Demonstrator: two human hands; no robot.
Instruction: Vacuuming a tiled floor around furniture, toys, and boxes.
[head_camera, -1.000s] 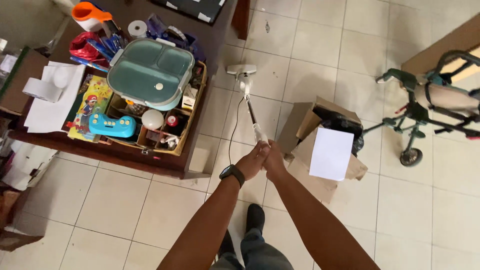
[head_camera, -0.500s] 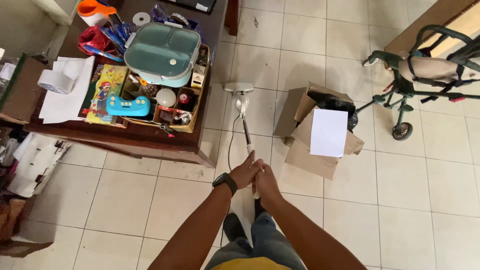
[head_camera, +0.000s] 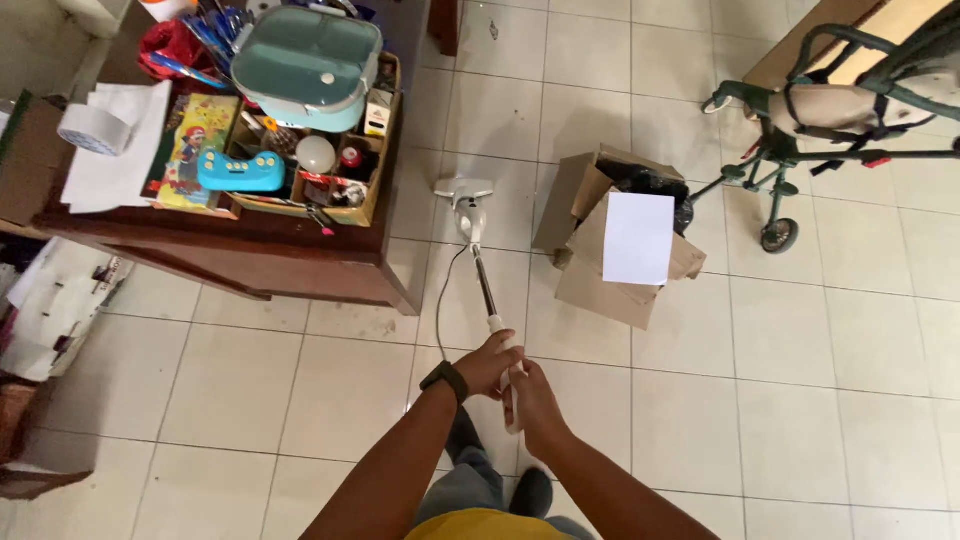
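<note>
I see both hands, left (head_camera: 487, 365) and right (head_camera: 533, 392), clenched on the slim white stick vacuum (head_camera: 478, 250), its head pulled back beside the open brown cardboard box (head_camera: 590, 290).

Head-worn view, steeply downward, floor (head_camera: 800, 400) well below

Open brown cardboard box (head_camera: 590, 240), perhaps bag-filled
</note>
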